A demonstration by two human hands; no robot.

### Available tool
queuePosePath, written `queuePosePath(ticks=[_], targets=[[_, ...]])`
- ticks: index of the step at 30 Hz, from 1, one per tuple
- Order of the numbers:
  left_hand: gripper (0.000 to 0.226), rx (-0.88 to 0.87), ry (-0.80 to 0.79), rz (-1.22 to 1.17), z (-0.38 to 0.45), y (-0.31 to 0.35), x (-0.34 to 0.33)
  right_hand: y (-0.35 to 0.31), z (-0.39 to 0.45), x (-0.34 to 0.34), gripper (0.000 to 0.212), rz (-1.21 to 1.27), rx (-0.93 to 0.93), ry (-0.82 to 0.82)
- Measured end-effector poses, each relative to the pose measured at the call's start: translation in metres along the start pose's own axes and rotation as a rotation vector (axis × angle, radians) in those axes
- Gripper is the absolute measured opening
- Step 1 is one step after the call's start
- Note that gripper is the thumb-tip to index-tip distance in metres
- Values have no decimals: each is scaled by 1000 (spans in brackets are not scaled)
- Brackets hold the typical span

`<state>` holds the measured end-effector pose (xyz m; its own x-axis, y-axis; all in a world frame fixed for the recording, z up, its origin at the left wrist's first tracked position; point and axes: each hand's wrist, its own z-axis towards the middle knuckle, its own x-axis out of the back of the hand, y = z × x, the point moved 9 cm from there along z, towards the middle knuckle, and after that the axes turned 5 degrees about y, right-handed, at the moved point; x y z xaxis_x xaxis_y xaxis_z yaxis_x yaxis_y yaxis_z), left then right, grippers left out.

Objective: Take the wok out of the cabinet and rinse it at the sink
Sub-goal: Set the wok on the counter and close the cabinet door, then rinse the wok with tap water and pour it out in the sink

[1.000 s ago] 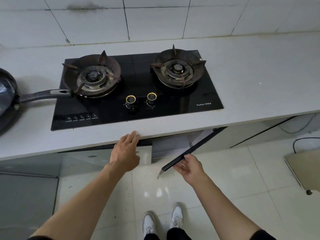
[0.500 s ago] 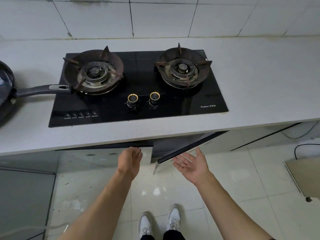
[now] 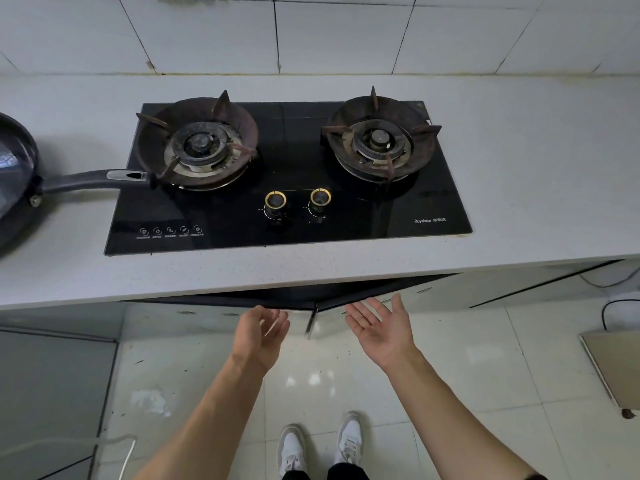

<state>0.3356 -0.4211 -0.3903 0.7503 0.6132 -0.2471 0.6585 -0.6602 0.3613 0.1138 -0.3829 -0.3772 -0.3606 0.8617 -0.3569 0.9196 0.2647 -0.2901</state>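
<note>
A dark wok (image 3: 15, 174) lies on the white counter at the far left, its long black handle (image 3: 97, 178) reaching onto the stove's edge. Below the counter the cabinet doors (image 3: 349, 303) stand almost closed, the right one slightly ajar. My left hand (image 3: 259, 336) hovers in front of the left door with relaxed fingers, holding nothing. My right hand (image 3: 384, 327) is palm up with straight fingers just below the right door's top edge, holding nothing. No sink is in view.
A black glass two-burner gas stove (image 3: 287, 174) with two knobs fills the counter's (image 3: 536, 168) middle. White tiled wall behind. Glossy tiled floor below, my shoes (image 3: 322, 445) on it. A flat board (image 3: 616, 365) and a cable lie at the right.
My right hand let go of the right cabinet door, which swung nearly closed. My left hand dropped from the counter edge to in front of the left door. Both hands now hold nothing.
</note>
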Motion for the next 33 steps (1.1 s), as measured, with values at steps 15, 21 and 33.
queuePosePath(ticks=[15, 21, 33], targets=[[80, 9, -31, -292, 7, 20, -27, 3, 17, -38, 71, 293, -34, -16], [38, 7, -77, -237, 3, 17, -26, 8, 18, -39, 70, 264, -29, -20], [15, -243, -59, 649, -69, 46, -29, -21, -42, -56, 68, -281, -129, -154]])
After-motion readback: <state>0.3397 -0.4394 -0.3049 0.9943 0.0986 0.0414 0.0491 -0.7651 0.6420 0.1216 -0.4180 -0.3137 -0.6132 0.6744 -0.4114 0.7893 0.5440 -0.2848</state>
